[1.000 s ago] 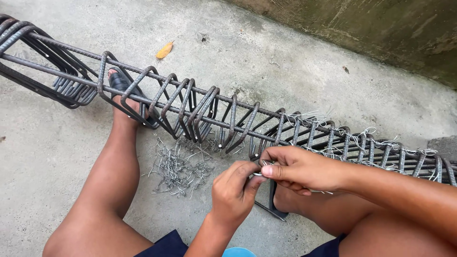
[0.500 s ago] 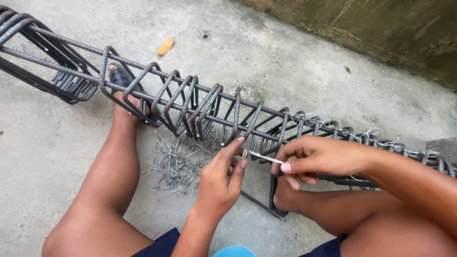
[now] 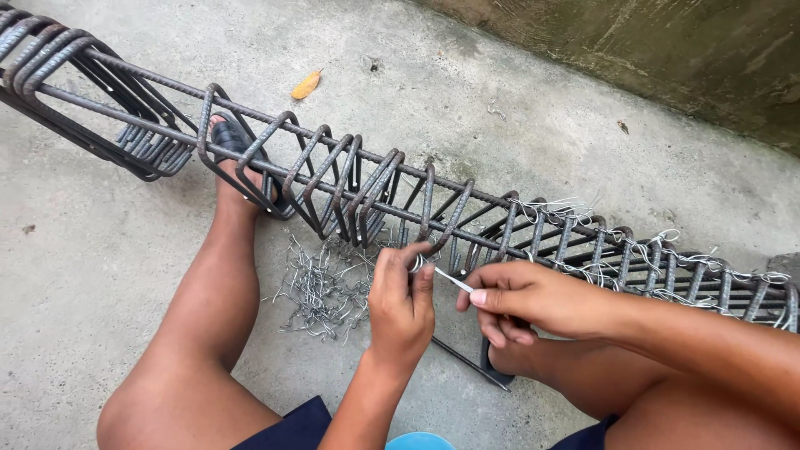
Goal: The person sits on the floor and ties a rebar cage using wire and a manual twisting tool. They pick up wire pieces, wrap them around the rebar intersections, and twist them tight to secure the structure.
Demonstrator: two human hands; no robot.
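Observation:
A long cage of dark steel rebar [image 3: 350, 179] with bent stirrups lies across the concrete floor between my legs. My left hand [image 3: 402, 304] pinches the looped end of a short piece of tie wire [image 3: 446, 277] just below one stirrup. My right hand [image 3: 533, 297] pinches the other end of the same wire, a little to the right. The wire stretches between both hands, near the lower rail. Stirrups to the right carry pale twisted wire ties [image 3: 667, 246]; those to the left are bunched and bare.
A loose pile of cut tie wires [image 3: 321, 287] lies on the floor beside my left leg. My left foot in a sandal [image 3: 237, 162] sits inside the cage. A dry leaf [image 3: 306, 84] lies beyond. A mossy concrete wall [image 3: 667, 50] runs along the far right.
My hands have drawn apart along the wire: the left hand moved left and up toward the stirrup, and the wire now shows stretched between the two hands.

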